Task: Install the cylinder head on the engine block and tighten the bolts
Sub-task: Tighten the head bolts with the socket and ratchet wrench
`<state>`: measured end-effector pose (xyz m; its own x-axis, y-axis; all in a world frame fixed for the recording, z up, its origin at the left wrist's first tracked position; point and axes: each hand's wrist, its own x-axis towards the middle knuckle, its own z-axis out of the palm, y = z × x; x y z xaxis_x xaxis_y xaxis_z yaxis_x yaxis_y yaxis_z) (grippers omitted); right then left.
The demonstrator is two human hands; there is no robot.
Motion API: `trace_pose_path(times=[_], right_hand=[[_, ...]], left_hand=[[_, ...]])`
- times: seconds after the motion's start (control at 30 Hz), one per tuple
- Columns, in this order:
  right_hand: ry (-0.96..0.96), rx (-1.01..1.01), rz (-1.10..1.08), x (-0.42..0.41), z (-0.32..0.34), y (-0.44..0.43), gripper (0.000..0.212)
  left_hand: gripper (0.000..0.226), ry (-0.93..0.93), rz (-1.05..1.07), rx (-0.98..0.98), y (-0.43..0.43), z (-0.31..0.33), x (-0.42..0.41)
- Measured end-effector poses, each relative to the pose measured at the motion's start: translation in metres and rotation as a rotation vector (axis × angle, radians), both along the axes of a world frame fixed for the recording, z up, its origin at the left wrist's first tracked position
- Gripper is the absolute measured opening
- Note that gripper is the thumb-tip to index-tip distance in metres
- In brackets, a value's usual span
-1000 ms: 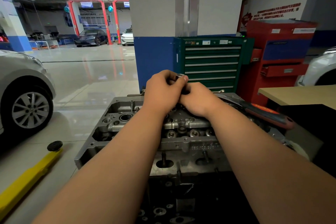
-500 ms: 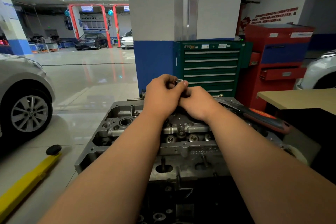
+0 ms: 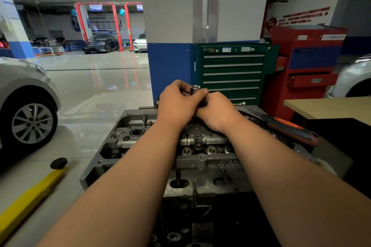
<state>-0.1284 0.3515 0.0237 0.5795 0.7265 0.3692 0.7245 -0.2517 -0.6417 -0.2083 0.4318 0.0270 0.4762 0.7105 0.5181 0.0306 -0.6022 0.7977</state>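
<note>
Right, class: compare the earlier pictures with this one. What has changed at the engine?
Nearly nothing. The left hand and right hand still grip the socket over the cylinder head; slightly more of its tip shows. The red-handled wrench lies unmoved.

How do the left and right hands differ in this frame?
Height: the left hand sits higher than the right hand.
Hold: the left hand's thumb and fingers curl round a silver socket. The right hand shows only its back, fingers hidden, so what it holds cannot be told.
Shared: both hands touch each other above the cylinder head.
</note>
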Motion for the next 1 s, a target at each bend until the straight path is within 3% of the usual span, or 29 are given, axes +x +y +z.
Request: trace_pose_path(times=[0.3,0.5,0.6,0.73,0.83,0.93,1.0], right_hand=[[0.043,-0.041,0.06,-0.001,0.001,-0.004,0.019],[-0.125,-0.077,0.003,-0.002,0.002,-0.003,0.019],[-0.252,-0.157,-0.074,0.0,0.002,0.001,0.021],[-0.121,-0.115,-0.098,0.002,0.0,0.002,0.024],[0.013,-0.031,-0.009,0.001,0.002,-0.001,0.012],[0.171,0.056,0.01,0.002,0.002,-0.001,0.022],[0.243,0.121,-0.042,0.005,0.002,0.0,0.017]], left_hand=[[0.014,-0.018,-0.11,0.038,0.004,0.001,-0.006],[0.03,-0.02,-0.176,-0.101,-0.005,0.0,0.007],[0.032,-0.011,-0.115,0.0,-0.008,-0.002,0.011],[0.03,-0.04,0.034,-0.027,-0.007,-0.003,0.012],[0.03,-0.029,0.138,-0.033,-0.005,0.001,0.008],[0.021,-0.026,0.073,0.018,-0.007,0.002,0.002],[0.016,-0.016,-0.004,0.028,-0.006,0.004,-0.003]])
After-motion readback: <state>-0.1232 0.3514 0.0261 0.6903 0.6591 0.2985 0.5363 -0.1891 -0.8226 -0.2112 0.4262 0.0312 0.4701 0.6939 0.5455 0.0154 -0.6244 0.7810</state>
